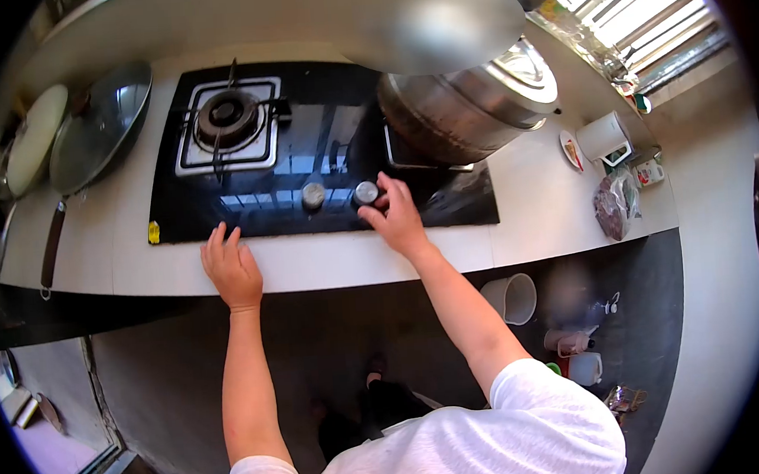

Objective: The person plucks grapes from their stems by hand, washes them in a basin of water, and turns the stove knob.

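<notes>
Two hands sit apart: left hand loose over the table, right hand curled around the right knob, grip unclear. Probably rigid, it suits a rim pinch.

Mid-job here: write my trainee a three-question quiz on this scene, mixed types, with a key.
1. True or false: the left hand is gripping the left knob.
2. Which thing is nearest the right hand?
A) white mug
B) right knob
C) frying pan
3. Fill in: the large metal pot stands on the ____ side of the black cooktop.

Key:
1. False; it is at the counter's front, away from that knob.
2. B
3. right
</notes>
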A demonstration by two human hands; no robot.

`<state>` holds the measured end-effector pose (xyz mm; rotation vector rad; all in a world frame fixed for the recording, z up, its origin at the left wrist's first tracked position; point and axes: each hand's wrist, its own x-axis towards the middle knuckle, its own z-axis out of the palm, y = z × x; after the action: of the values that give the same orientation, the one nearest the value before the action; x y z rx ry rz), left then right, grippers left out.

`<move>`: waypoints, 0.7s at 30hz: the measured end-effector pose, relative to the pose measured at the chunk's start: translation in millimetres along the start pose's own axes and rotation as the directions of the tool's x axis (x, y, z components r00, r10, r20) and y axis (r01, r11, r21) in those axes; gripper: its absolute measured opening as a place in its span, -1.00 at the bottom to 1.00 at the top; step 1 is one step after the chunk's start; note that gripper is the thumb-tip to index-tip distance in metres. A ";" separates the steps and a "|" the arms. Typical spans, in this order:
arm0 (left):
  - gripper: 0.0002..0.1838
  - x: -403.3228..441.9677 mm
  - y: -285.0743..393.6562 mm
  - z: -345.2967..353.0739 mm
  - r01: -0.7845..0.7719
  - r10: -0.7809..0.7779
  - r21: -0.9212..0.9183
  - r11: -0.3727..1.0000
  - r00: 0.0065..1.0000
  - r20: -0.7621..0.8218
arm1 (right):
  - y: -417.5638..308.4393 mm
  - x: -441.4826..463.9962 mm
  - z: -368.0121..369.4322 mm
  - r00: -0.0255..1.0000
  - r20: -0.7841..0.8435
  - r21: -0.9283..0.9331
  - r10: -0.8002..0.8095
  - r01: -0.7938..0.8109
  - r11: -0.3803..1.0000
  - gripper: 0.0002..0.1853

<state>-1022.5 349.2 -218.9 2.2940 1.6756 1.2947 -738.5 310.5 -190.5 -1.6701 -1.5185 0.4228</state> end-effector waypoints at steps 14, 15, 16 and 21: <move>-0.65 -3.2 -30.7 14.1 -0.028 0.021 0.099 0.995 0.997 0.072 | 23.6 -231.9 -174.8 0.920 0.033 0.005 0.390 -0.391 0.920 -0.59; -0.64 -2.5 -33.6 15.1 -0.033 0.024 0.117 0.993 0.997 0.077 | 29.6 -257.8 -188.6 0.890 -0.011 -0.012 0.455 -0.455 0.890 -0.60; -0.64 -1.6 -37.9 16.9 -0.046 0.037 0.140 0.989 0.997 0.068 | 33.9 -284.5 -201.4 0.853 -0.076 -0.025 0.516 -0.519 0.855 -0.61; -0.61 9.7 -47.1 18.6 -0.021 -0.030 0.507 0.862 0.995 0.092 | 26.7 -409.9 -252.2 0.576 -0.376 0.062 0.726 -0.766 0.640 -0.64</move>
<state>-1047.0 384.9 -246.9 2.5527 2.1964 0.7800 -628.5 -158.3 -168.7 -2.2960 -0.4812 0.4238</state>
